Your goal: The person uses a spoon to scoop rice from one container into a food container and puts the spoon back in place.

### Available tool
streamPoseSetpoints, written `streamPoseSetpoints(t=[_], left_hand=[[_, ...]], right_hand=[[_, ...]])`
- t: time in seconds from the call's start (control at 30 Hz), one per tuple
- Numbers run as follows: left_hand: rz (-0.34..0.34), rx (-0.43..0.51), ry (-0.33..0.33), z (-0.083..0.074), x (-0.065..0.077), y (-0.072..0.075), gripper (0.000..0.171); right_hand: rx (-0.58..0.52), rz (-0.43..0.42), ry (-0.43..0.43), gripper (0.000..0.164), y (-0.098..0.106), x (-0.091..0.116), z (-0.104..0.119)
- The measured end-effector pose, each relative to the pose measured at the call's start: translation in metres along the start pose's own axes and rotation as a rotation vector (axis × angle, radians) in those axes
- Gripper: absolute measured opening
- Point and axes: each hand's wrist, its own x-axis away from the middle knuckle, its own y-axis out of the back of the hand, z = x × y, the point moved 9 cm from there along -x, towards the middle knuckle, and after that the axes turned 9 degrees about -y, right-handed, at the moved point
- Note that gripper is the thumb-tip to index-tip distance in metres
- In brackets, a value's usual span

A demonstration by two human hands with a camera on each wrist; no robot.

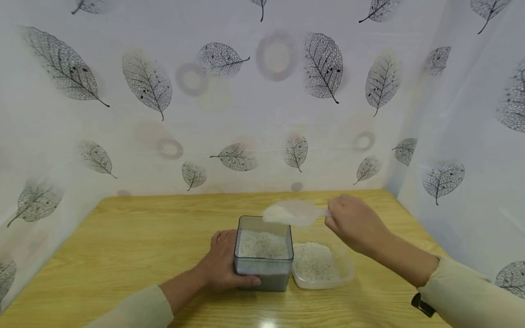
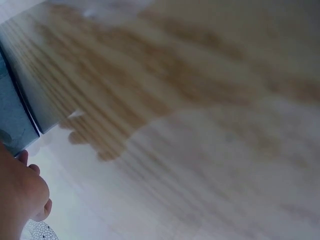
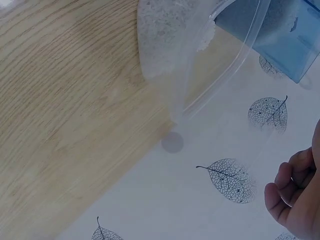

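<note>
My right hand point(image 1: 356, 224) grips the handle of a translucent scoop point(image 1: 301, 213), raised over the back right of a square bin. White rice lies in the scoop's bowl. The clear blue-grey bin point(image 1: 264, 274) stands upright on the table with rice point(image 1: 262, 244) inside. Around its left side my left hand point(image 1: 224, 264) holds it, thumb along the front and fingers at the far side. Close to the bin's right sits a shallow clear tub point(image 1: 345, 276), with rice point(image 1: 315, 262) heaped toward its left. In the right wrist view, curled fingers point(image 3: 287, 187) show at the right edge.
A wood-grain table point(image 1: 135, 237) carries both containers. Behind it and along the sides hangs a white curtain point(image 1: 246, 109) printed with dark leaves. A dark watch or band point(image 1: 422, 305) shows below the right sleeve.
</note>
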Motion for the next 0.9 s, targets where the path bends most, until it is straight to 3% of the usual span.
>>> streamPoseSetpoints(t=[0.37, 0.9], left_hand=[[0.005, -0.004, 0.009, -0.001, 0.0, 0.0, 0.105], [0.003, 0.0, 0.001, -0.002, 0.001, 0.0, 0.106]], right_hand=[[0.033, -0.02, -0.028, 0.029, 0.011, 0.023, -0.027], [0.12, 0.001, -0.066, 0.033, 0.008, 0.074, -0.069]])
